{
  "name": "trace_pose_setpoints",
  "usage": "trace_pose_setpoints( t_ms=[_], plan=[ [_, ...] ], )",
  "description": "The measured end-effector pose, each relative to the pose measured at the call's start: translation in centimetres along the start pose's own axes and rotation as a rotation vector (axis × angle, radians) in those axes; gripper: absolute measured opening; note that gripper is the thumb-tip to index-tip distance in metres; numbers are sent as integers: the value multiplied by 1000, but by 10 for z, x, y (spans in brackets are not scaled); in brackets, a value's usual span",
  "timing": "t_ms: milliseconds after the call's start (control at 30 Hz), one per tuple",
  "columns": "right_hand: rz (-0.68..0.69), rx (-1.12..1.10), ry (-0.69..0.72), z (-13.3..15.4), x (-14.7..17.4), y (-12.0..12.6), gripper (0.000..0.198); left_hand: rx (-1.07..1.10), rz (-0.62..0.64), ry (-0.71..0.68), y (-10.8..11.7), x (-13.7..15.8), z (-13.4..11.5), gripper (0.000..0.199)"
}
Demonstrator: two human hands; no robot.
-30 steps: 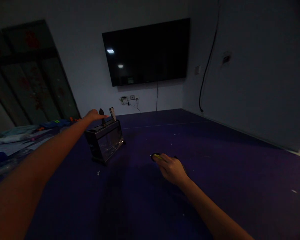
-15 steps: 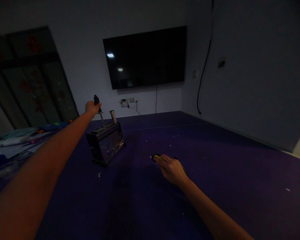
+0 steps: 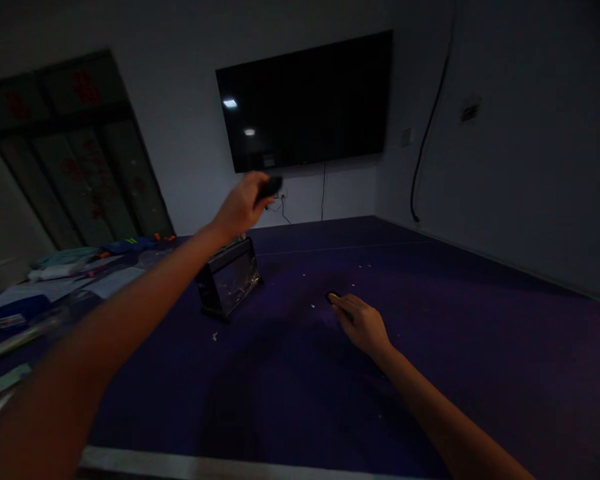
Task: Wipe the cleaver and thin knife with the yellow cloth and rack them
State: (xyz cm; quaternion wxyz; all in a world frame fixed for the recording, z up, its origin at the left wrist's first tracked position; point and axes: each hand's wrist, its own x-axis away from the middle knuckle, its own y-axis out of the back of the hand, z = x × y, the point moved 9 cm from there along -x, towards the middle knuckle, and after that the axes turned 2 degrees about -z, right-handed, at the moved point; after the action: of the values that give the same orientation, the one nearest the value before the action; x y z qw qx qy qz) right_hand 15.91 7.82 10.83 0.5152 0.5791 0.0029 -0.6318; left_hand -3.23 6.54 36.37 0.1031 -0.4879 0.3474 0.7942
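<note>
My left hand [image 3: 241,205] is raised above the knife block, closed around the black handle of a knife [image 3: 271,188]. The blade cannot be made out, as the hand is blurred by motion. Below it stands the dark knife block [image 3: 233,283] with a see-through side panel, its top partly hidden by my left forearm. My right hand [image 3: 364,325] is low over the purple tabletop [image 3: 300,393], fingers closed on a small black-and-yellow tool [image 3: 333,296] with a rounded end. Most of that tool is covered by the hand.
White scraps [image 3: 215,336] dot the tabletop. At the left lie papers [image 3: 113,282], folded cloths [image 3: 63,267] and a blue box [image 3: 17,315]. A television [image 3: 305,103] hangs on the far wall, and a black cable [image 3: 430,127] runs down the right wall.
My left hand has lifted the knife out of the block and swung it up and right. My right hand stays low with its tool. The view has shifted slightly.
</note>
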Motion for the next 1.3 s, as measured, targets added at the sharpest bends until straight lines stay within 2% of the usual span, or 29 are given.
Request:
trace_pose_setpoints(
  t_ms=[67,133,233,333,400,467,567,633,733,867,967,1067,1133,1200,1300],
  plan=[
    [-45,-163,-104,-13,-3,2,32,70,129,-190,-30,45,-63,24],
    [-87,-387,-256,-30,-4,0,32,79,228,-328,-58,95,-116,26],
    [-43,-776,-585,-52,3,-18,30,76,311,-424,-93,159,-169,25],
    [222,-1112,-885,-47,21,-51,34,94,325,-460,-114,193,-196,18],
    [438,-1224,-986,-33,33,-65,45,97,302,-490,-120,202,-206,17],
    [558,-1244,-973,-25,39,-71,51,89,266,-532,-120,206,-212,18],
    [554,-1155,-826,-23,35,-68,48,69,213,-570,-115,209,-216,19],
    [551,-1091,-764,-23,34,-67,44,62,226,-572,-114,210,-217,18],
    [588,-1087,-795,-21,39,-69,39,74,296,-591,-119,214,-222,18],
    [516,-1216,-775,-16,35,-66,25,100,318,-570,-125,214,-224,18],
    [434,-1319,-759,-12,30,-64,28,123,295,-495,-126,210,-220,18],
    [345,-1340,-773,-11,24,-61,34,175,257,-363,-120,204,-212,21],
    [271,-1333,-791,-12,21,-56,36,253,199,-227,-113,199,-203,23],
    [197,-1316,-811,-15,19,-51,38,355,126,-28,-106,196,-189,24],
    [90,-1271,-826,-21,19,-44,40,522,95,403,-113,201,-159,18]
  ],
)
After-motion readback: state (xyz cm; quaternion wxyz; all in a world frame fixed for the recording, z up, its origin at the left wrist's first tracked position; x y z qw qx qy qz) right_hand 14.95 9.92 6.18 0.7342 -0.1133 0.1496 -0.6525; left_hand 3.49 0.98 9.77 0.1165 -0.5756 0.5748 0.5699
